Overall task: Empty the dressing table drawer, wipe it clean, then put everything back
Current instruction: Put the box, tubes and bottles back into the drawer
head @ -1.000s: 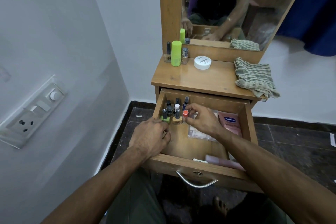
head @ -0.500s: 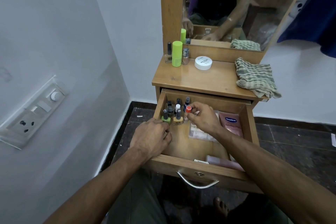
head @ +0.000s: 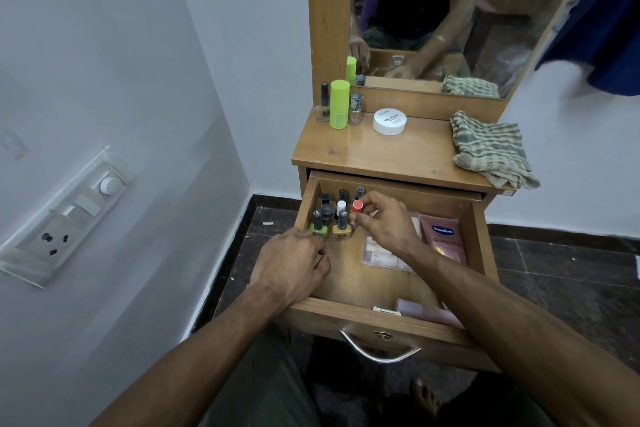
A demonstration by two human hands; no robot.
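Observation:
The wooden drawer (head: 479, 246) of the dressing table is pulled out. Several nail polish bottles (head: 334, 210) stand in its far left corner. My right hand (head: 382, 224) pinches an orange-capped bottle (head: 357, 207) at the right side of that cluster. My left hand (head: 294, 265) rests in the near left of the drawer, fingers curled against the green bottle (head: 318, 229); its grip is hidden. A flat clear packet (head: 375, 255), a pink Vaseline tube (head: 445, 236) and a pink item (head: 429, 314) at the front also lie inside.
On the tabletop (head: 398, 156) stand a lime-green bottle (head: 338, 104), two small bottles, a white round jar (head: 390, 121) and a striped cloth (head: 491, 149) at the right edge. A mirror rises behind. A wall with a switch panel (head: 65, 218) is close on the left.
My right hand has lifted the orange-capped bottle slightly up and back among the bottles. My left hand has stayed by the green bottle.

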